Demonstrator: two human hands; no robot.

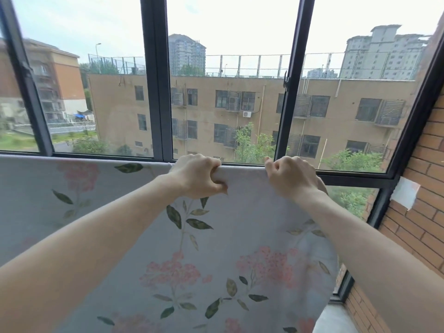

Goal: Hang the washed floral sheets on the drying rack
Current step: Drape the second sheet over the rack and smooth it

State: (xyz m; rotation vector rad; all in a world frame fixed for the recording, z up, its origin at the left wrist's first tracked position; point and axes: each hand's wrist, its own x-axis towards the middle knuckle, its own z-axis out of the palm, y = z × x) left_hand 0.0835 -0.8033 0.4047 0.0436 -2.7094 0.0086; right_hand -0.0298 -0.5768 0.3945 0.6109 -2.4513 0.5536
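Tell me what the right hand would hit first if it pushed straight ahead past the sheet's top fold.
Probably the window glass. The right hand grips the floral sheet at its top fold and points toward the pane just beyond; the dark lower frame runs close below, so depth is uncertain.

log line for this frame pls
stage: hanging | left hand: gripping floral sheet top edge | right hand: gripping same edge | rack: hidden under sheet

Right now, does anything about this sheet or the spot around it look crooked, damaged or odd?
The floral sheet hangs fairly level where both hands grip its top fold, left hand and right hand. The one oddity is a white paper patch stuck on the brick wall, tilted, with ragged, peeling edges.
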